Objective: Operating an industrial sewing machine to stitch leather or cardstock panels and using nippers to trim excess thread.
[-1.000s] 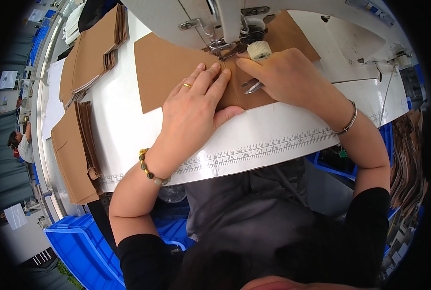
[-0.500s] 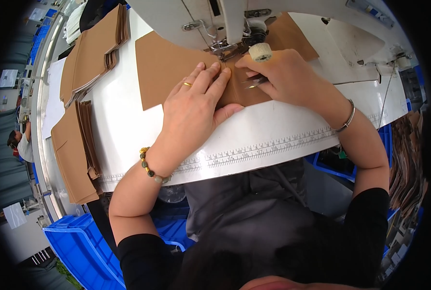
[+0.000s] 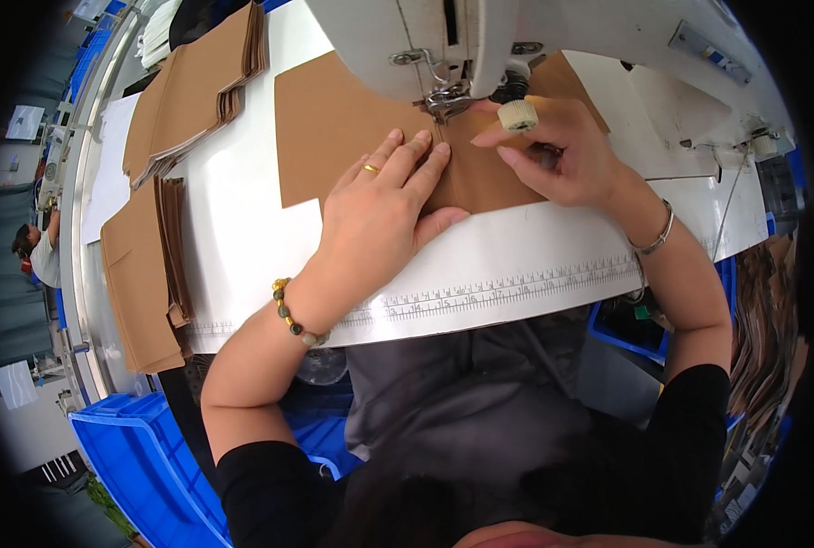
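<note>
My left hand (image 3: 380,201) lies flat on a brown sheet (image 3: 334,114), fingers spread beside a seam line that runs toward the sewing machine's needle area. A gold ring and a bead bracelet are on this hand and wrist. My right hand (image 3: 567,151) is raised at the machine's presser foot (image 3: 445,99), its index finger reaching behind the cream knob (image 3: 518,116). Curled in its palm is a small metal tool, mostly hidden, which looks like thread snips (image 3: 548,157). The sheet lies beneath the sewing machine head (image 3: 398,36).
Stacks of brown folded pieces (image 3: 192,100) lie along the table's left side. A printed ruler (image 3: 480,297) runs along the front edge. Blue crates (image 3: 142,457) stand at lower left and below right. More brown pieces (image 3: 763,320) hang at the right. Another person (image 3: 43,247) sits far left.
My right hand has lifted off the sheet, its finger now reaching up to the presser foot; the metal tip no longer shows in front. The whole view has shifted slightly.
</note>
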Available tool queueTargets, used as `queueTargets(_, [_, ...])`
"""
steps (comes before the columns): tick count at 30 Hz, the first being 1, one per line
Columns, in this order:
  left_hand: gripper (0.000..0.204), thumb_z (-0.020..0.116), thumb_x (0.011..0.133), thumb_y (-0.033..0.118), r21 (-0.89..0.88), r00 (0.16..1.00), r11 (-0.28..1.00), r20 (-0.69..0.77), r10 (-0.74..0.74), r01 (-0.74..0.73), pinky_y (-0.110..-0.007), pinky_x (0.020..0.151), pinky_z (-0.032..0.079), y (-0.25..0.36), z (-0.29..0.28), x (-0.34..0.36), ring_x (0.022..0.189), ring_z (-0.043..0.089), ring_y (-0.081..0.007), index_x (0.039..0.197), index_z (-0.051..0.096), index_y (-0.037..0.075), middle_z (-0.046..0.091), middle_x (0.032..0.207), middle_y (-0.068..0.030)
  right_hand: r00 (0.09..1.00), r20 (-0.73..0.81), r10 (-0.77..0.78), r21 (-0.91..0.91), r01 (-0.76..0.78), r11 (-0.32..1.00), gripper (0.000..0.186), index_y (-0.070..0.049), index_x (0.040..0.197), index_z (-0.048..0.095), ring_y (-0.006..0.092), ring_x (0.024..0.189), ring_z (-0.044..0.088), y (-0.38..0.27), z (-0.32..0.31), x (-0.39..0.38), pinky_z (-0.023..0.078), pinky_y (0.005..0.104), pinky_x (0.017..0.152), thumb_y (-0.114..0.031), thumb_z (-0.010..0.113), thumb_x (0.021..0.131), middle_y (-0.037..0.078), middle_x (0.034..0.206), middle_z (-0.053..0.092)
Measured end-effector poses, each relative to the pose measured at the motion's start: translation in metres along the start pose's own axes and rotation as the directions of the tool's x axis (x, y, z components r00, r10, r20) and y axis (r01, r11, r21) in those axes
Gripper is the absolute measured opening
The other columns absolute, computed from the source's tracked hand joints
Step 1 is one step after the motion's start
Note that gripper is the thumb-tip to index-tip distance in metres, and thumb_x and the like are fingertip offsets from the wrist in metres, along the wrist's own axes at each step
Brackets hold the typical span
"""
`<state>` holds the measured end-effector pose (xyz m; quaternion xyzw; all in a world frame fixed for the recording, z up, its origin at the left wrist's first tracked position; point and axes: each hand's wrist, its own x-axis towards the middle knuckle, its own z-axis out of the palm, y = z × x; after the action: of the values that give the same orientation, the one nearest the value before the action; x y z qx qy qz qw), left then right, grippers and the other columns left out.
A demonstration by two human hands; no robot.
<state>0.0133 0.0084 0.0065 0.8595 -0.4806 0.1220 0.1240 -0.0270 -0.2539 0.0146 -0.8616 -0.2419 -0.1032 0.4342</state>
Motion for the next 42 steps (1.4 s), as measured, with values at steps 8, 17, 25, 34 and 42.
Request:
queueTargets(8, [0.068,0.076,0.081,0.046,-0.045,0.973,0.986,0.175,-0.150,0.160,-0.048,0.111,0.044,0.022,-0.048,-0.081,0.136,0.053,-0.0358,0.137,0.063,0.010,0.060,0.142,-0.0107,0.994,0.093,-0.062,-0.439,0.097,0.893,0.025,-0.007,0.103,0.064,0.0307,0.070,0.066,-0.010,-0.004,-0.002,0.051,0.0420,0.063,-0.005,0.069,0.078,0.008,0.081,0.067])
queueTargets(17, [0.047,0.083,0.078,0.032,-0.145,0.958,0.947,0.051,-0.281,0.285,-0.043,0.092,0.054,0.032,-0.074,-0.106,0.108,0.066,-0.0329,0.117,0.071,0.007,0.071,0.108,-0.0114,0.958,0.287,0.004,-0.232,0.066,0.971,0.022,-0.004,0.099,0.056,0.0330,0.087,0.065,-0.061,0.019,0.026,0.049,0.0428,0.074,-0.005,0.070,0.082,0.014,0.091,0.064])
queueTargets(25, [0.024,0.078,0.084,0.021,-0.253,0.898,0.862,0.081,-0.433,0.439,-0.043,0.078,0.052,0.014,-0.039,-0.060,0.093,0.060,-0.0316,0.099,0.065,0.007,0.059,0.094,-0.0092,0.968,0.250,0.033,-0.028,-0.027,0.999,0.022,-0.003,0.098,0.063,0.0300,0.085,0.063,-0.048,0.039,0.029,0.048,0.0404,0.074,-0.013,0.075,0.083,0.011,0.092,0.064])
queueTargets(34, [0.015,0.067,0.096,0.000,-0.561,0.794,0.612,0.145,-0.591,0.558,-0.020,0.070,0.049,0.001,-0.034,-0.070,0.085,0.063,-0.0051,0.110,0.062,0.000,0.068,0.089,-0.0030,0.971,0.236,0.036,-0.049,-0.025,0.999,0.023,-0.005,0.096,0.060,0.0318,0.082,0.064,-0.050,0.065,0.020,0.050,0.0418,0.071,-0.023,0.072,0.089,0.010,0.093,0.064])
queueTargets(42, [0.030,0.069,0.095,0.001,-0.800,0.776,0.340,0.228,-0.589,0.494,-0.020,0.070,0.048,-0.008,-0.038,-0.076,0.084,0.061,-0.0048,0.124,0.062,0.001,0.064,0.090,0.0015,0.978,0.210,0.000,-0.183,0.039,0.982,0.019,-0.007,0.095,0.057,0.0324,0.078,0.064,-0.057,0.075,0.019,0.049,0.0429,0.066,-0.021,0.069,0.091,0.010,0.091,0.060])
